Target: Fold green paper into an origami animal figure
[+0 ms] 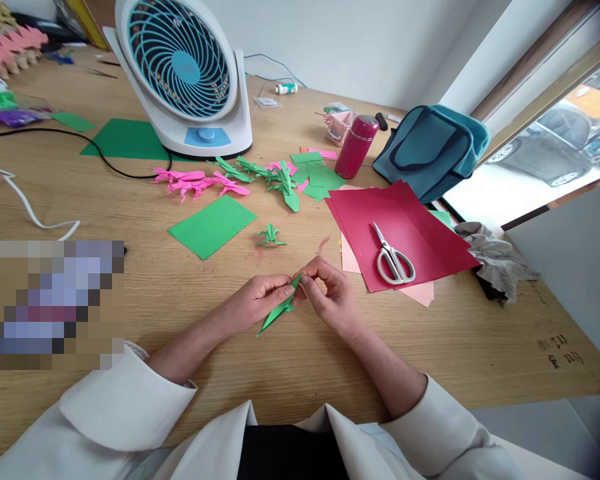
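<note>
A narrow folded green paper (281, 311) is held between my two hands above the wooden table (220, 393). My left hand (260, 301) pinches it from the left, thumb on top. At its upper end, the thumb and fingers of my right hand (333, 297) are closed on the tip. The paper's pointed lower end hangs free toward me. Just beyond my hands sits a small green folded paper figure (271, 235). Farther left lies a flat stack of green paper (212, 225).
White-handled scissors (393, 260) lie on red sheets (430, 233) at the right. Pink folded figures (195, 185) and green ones (286, 183) lie before a fan (186, 73). Behind are a red bottle (357, 147) and a teal bag (433, 150).
</note>
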Action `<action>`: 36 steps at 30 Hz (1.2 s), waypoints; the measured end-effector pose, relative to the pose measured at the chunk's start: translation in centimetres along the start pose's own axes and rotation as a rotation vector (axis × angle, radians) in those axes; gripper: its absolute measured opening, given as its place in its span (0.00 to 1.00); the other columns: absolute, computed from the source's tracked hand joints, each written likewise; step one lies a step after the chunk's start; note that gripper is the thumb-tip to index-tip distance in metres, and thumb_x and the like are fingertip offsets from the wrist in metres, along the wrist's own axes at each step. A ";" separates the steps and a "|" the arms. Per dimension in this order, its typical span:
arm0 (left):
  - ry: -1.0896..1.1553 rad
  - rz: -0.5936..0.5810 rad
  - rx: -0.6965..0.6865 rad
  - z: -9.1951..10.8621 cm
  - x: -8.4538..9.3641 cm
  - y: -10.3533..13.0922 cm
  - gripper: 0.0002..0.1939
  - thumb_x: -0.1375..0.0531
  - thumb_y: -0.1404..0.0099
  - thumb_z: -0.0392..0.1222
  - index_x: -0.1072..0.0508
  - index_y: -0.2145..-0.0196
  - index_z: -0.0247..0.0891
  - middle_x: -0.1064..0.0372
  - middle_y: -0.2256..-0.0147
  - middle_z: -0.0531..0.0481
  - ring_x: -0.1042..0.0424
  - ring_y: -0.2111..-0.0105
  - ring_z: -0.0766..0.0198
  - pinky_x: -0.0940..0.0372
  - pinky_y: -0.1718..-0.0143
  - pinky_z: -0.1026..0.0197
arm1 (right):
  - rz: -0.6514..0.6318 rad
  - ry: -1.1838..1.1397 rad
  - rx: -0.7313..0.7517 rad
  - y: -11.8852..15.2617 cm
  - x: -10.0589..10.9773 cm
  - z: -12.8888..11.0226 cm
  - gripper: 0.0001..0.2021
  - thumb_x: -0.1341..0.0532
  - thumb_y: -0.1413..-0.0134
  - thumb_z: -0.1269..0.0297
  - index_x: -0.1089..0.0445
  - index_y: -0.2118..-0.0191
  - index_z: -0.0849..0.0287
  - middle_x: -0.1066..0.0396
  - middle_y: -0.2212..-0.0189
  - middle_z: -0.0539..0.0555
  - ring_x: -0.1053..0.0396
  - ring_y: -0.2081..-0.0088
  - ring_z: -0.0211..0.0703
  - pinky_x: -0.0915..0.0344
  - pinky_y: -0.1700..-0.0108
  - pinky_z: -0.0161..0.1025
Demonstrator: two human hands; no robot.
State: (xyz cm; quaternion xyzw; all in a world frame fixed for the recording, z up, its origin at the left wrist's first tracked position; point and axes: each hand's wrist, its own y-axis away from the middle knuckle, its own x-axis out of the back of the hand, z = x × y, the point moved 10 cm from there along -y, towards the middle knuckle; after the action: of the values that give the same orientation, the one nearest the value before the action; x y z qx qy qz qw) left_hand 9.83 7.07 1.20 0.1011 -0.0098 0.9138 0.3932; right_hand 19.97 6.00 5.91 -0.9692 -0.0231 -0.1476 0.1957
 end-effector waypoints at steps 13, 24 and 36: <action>-0.014 0.133 0.021 0.2 0.9 0.1 0.23 0.45 0.32 0.57 0.27 0.72 0.34 0.34 0.76 0.52 0.36 0.74 0.66 0.41 0.72 0.65 | -0.032 -0.026 0.022 0.0 -0.5 -0.1 0.09 0.38 0.39 0.59 0.31 0.67 0.58 0.32 0.72 0.51 0.34 0.69 0.40 0.36 0.64 0.39; -0.198 0.217 -0.080 0.9 1.4 0.2 0.22 0.46 0.30 0.52 0.30 0.75 0.34 0.35 0.76 0.53 0.37 0.74 0.67 0.42 0.73 0.67 | 0.003 0.022 0.067 0.0 -0.4 -0.2 0.09 0.37 0.40 0.65 0.33 0.71 0.57 0.34 0.73 0.49 0.36 0.70 0.37 0.37 0.66 0.36; -0.215 0.248 -0.136 1.7 1.6 0.4 0.21 0.45 0.31 0.51 0.28 0.76 0.36 0.30 0.75 0.51 0.30 0.71 0.63 0.36 0.67 0.65 | -0.001 0.013 0.126 0.1 -0.4 -0.9 0.05 0.38 0.39 0.66 0.32 0.68 0.58 0.35 0.71 0.50 0.36 0.68 0.38 0.36 0.64 0.38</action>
State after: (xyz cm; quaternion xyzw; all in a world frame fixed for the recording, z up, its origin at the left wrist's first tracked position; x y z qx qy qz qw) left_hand 8.78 7.83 3.22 0.1697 -0.1261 0.9365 0.2799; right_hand 19.38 5.58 6.55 -0.9541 -0.0317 -0.1522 0.2562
